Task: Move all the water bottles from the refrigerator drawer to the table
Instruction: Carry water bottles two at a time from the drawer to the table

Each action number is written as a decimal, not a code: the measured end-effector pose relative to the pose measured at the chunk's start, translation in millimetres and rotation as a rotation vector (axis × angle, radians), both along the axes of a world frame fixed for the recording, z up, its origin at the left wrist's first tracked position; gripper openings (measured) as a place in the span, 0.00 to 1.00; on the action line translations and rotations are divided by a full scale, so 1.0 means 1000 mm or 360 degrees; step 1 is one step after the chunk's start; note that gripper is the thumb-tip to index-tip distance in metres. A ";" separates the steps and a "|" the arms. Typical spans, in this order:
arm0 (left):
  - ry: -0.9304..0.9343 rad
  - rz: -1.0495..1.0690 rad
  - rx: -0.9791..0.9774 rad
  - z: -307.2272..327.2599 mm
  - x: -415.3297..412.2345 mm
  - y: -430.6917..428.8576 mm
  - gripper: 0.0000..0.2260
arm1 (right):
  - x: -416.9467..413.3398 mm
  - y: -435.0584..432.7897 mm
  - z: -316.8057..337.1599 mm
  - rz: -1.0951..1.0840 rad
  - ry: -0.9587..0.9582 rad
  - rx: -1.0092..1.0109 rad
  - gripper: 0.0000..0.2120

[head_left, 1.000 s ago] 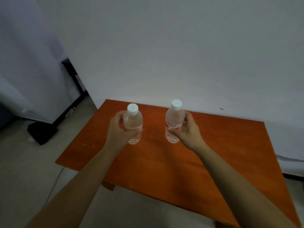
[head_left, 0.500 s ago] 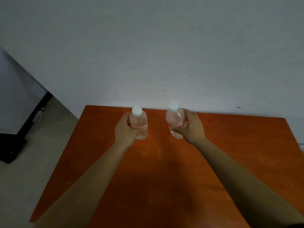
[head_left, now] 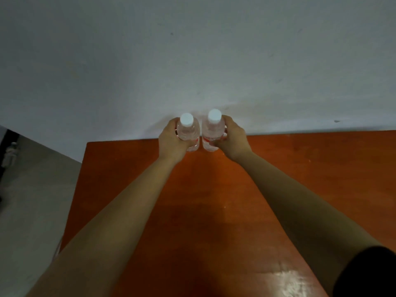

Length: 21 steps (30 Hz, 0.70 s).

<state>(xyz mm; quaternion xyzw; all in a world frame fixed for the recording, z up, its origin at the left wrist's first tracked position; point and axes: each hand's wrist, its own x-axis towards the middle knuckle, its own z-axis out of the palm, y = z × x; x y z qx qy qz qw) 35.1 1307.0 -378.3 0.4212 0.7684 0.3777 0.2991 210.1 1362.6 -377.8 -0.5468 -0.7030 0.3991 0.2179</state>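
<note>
The left hand (head_left: 171, 142) has its fingers curled round the left bottle (head_left: 189, 132), and the right hand (head_left: 234, 139) is wrapped round the right bottle (head_left: 211, 131). Both bottles are clear with white caps, and they stand upright just beside each other at the table's (head_left: 214, 211) far edge, against the wall (head_left: 192, 61). Whether their bases rest on the table cannot be told. A dark sleeve (head_left: 368, 273) shows on the right arm, and grey floor (head_left: 32, 200) lies left of the table.

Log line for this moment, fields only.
left hand: grips left bottle | right hand: grips right bottle | both upright near table far edge
</note>
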 end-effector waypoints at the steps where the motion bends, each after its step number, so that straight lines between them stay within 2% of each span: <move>1: -0.0006 -0.0009 -0.0002 -0.002 -0.001 0.003 0.33 | -0.003 0.001 -0.002 -0.0002 -0.0006 -0.0021 0.33; 6: -0.0020 -0.0131 0.0013 0.000 -0.003 0.005 0.32 | -0.011 0.004 0.002 -0.0045 0.0020 -0.0094 0.35; 10: -0.0187 -0.0185 -0.0072 0.011 -0.009 0.006 0.34 | -0.008 0.000 0.015 -0.0025 -0.0019 0.0018 0.30; 14: -0.0145 -0.0223 -0.0031 0.045 -0.007 0.001 0.31 | 0.004 -0.010 0.044 -0.0088 -0.0073 0.0093 0.36; 17: 0.0129 -0.0264 0.0107 0.086 0.006 -0.011 0.27 | 0.026 -0.025 0.086 -0.0177 -0.0094 0.0366 0.29; 21: 0.0894 -0.0472 0.0431 0.144 0.039 -0.038 0.25 | 0.088 -0.062 0.139 -0.0298 -0.0436 0.0889 0.27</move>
